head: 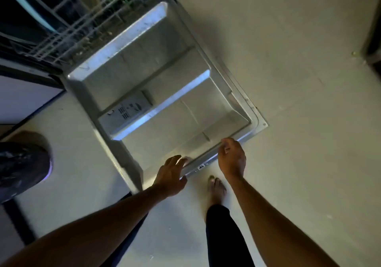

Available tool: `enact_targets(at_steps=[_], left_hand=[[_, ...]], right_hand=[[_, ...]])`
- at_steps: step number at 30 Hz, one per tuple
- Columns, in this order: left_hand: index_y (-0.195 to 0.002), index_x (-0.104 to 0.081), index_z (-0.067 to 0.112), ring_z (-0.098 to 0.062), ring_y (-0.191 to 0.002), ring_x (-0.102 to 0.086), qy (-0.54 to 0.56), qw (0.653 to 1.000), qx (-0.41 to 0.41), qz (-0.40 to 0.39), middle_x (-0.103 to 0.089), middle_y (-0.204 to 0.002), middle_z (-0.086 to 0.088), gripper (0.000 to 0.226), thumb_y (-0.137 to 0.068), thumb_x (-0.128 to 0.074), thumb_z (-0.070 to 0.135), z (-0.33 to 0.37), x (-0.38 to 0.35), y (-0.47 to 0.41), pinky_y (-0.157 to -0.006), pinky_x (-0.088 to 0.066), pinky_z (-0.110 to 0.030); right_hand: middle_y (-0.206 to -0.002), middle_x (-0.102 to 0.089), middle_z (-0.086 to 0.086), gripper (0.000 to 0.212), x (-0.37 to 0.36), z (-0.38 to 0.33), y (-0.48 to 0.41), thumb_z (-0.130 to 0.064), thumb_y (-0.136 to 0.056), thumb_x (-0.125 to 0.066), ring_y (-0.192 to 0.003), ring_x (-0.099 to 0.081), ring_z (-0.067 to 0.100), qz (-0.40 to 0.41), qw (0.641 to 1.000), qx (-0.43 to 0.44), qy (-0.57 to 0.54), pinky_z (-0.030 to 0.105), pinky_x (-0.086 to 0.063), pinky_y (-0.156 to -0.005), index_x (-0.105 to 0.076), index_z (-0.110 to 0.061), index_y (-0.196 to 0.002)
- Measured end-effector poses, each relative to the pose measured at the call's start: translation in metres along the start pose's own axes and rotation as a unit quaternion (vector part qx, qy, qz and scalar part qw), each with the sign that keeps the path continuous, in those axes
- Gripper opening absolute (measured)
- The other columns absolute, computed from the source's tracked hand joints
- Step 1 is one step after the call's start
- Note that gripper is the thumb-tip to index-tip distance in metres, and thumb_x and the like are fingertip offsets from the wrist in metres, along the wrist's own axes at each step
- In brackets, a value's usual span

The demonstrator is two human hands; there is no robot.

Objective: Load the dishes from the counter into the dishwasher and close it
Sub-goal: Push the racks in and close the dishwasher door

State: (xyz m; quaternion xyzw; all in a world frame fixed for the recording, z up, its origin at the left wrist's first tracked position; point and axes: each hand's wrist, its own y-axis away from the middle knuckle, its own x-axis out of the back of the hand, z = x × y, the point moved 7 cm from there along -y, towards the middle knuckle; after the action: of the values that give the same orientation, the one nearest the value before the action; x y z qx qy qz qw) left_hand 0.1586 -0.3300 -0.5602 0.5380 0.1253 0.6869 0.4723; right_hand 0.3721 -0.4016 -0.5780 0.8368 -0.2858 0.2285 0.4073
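Pale floor (288, 81) — dishwasher door (156, 93) lowered; left hand (171, 176), right hand (232, 159) fingers curled on its front edge.

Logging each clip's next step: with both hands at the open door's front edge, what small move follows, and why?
Probably lift the grey metal dishwasher door upward: left hand and right hand are both on its front edge, and the white wire rack sits inside.

Pale floor (299, 101) under me, mostly bare. My bare foot (215, 190) stands on it just beside the open dishwasher door (165, 93). Dark round bin (22, 167) stands at left.
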Motion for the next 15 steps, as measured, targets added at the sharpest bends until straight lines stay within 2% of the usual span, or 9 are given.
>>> enact_targets(at_steps=[2, 5, 6, 7, 9, 10, 11, 13, 15], left_hand=[[-0.147, -0.038, 0.019, -0.028, -0.135, -0.041, -0.031, 0.999, -0.018, -0.015, -0.040, -0.149, -0.004, 0.077, -0.076, -0.062, 0.035, 0.013, -0.024, -0.003, -0.099, -0.049, -0.043], [-0.153, -0.019, 0.022, -0.026, -0.142, -0.028, -0.063, 0.998, -0.012, -0.008, -0.024, -0.157, -0.003, 0.098, -0.074, -0.074, 0.039, 0.020, -0.047, -0.009, -0.104, -0.044, -0.041], [-0.154, -0.016, 0.023, -0.027, -0.143, -0.025, -0.082, 0.997, -0.007, 0.001, -0.021, -0.158, -0.004, 0.103, -0.072, -0.077, 0.040, 0.019, -0.055, -0.012, -0.105, -0.042, -0.042], [-0.154, -0.014, 0.024, -0.027, -0.144, -0.022, -0.099, 0.995, 0.000, 0.017, -0.018, -0.159, -0.004, 0.107, -0.071, -0.079, 0.041, 0.019, -0.056, -0.014, -0.107, -0.040, -0.042], [-0.156, -0.008, 0.026, -0.028, -0.146, -0.017, -0.137, 0.990, 0.011, 0.040, -0.014, -0.161, -0.005, 0.112, -0.071, -0.079, 0.042, 0.015, -0.064, -0.017, -0.111, -0.033, -0.043], [-0.156, -0.004, 0.028, -0.028, -0.146, -0.016, -0.152, 0.987, 0.011, 0.050, -0.013, -0.161, -0.006, 0.114, -0.071, -0.079, 0.042, 0.014, -0.066, -0.018, -0.113, -0.030, -0.044], [-0.156, -0.002, 0.029, -0.029, -0.147, -0.015, -0.166, 0.984, 0.010, 0.057, -0.012, -0.162, -0.006, 0.115, -0.071, -0.078, 0.043, 0.011, -0.068, -0.019, -0.114, -0.028, -0.044], [-0.156, 0.000, 0.030, -0.029, -0.147, -0.016, -0.183, 0.981, 0.000, 0.068, -0.012, -0.162, -0.006, 0.118, -0.070, -0.079, 0.044, 0.005, -0.072, -0.020, -0.115, -0.027, -0.044], [-0.157, -0.003, 0.029, -0.029, -0.146, -0.019, -0.192, 0.978, -0.008, 0.076, -0.015, -0.161, -0.006, 0.119, -0.068, -0.081, 0.043, -0.001, -0.074, -0.022, -0.114, -0.029, -0.045]], right_hand=[[-0.100, -0.066, -0.002, 0.013, 0.006, 0.044, 0.012, -0.023, -0.089, -0.066, -0.088, -0.064, 0.021, 0.066, 0.988, -0.107, -0.084, 0.027, -0.045, -0.073, -0.060, -0.025, -0.100], [-0.103, -0.066, 0.006, 0.037, -0.015, 0.089, 0.024, -0.038, -0.087, -0.072, -0.084, -0.063, 0.023, 0.061, 0.949, -0.241, -0.196, 0.023, -0.044, -0.062, -0.051, -0.022, -0.113], [-0.108, -0.066, 0.010, 0.046, -0.030, 0.100, 0.026, -0.041, -0.086, -0.073, -0.086, -0.063, 0.023, 0.040, 0.931, -0.272, -0.240, 0.025, -0.049, -0.066, -0.049, -0.022, -0.120], [-0.118, -0.065, 0.013, 0.053, -0.045, 0.103, 0.024, -0.043, -0.087, -0.073, -0.095, -0.063, 0.025, 0.011, 0.915, -0.289, -0.283, 0.031, -0.054, -0.078, -0.046, -0.022, -0.128], [-0.143, -0.052, 0.012, 0.059, -0.075, 0.104, 0.023, -0.049, -0.092, -0.064, -0.125, -0.054, 0.032, -0.062, 0.875, -0.311, -0.365, 0.048, -0.047, -0.104, -0.040, -0.028, -0.141], [-0.151, -0.044, 0.009, 0.060, -0.086, 0.100, 0.021, -0.052, -0.095, -0.057, -0.135, -0.045, 0.033, -0.091, 0.853, -0.313, -0.407, 0.053, -0.041, -0.110, -0.037, -0.030, -0.147], [-0.155, -0.039, 0.007, 0.060, -0.096, 0.095, 0.019, -0.055, -0.097, -0.051, -0.139, -0.040, 0.033, -0.114, 0.825, -0.316, -0.454, 0.055, -0.038, -0.112, -0.033, -0.032, -0.150], [-0.151, -0.043, 0.007, 0.061, -0.108, 0.089, 0.017, -0.059, -0.097, -0.048, -0.135, -0.044, 0.034, -0.130, 0.770, -0.329, -0.532, 0.054, -0.041, -0.108, -0.035, -0.032, -0.151], [-0.145, -0.048, 0.008, 0.067, -0.114, 0.088, 0.015, -0.067, -0.090, -0.051, -0.127, -0.050, 0.035, -0.110, 0.745, -0.337, -0.564, 0.053, -0.046, -0.102, -0.041, -0.034, -0.147]])
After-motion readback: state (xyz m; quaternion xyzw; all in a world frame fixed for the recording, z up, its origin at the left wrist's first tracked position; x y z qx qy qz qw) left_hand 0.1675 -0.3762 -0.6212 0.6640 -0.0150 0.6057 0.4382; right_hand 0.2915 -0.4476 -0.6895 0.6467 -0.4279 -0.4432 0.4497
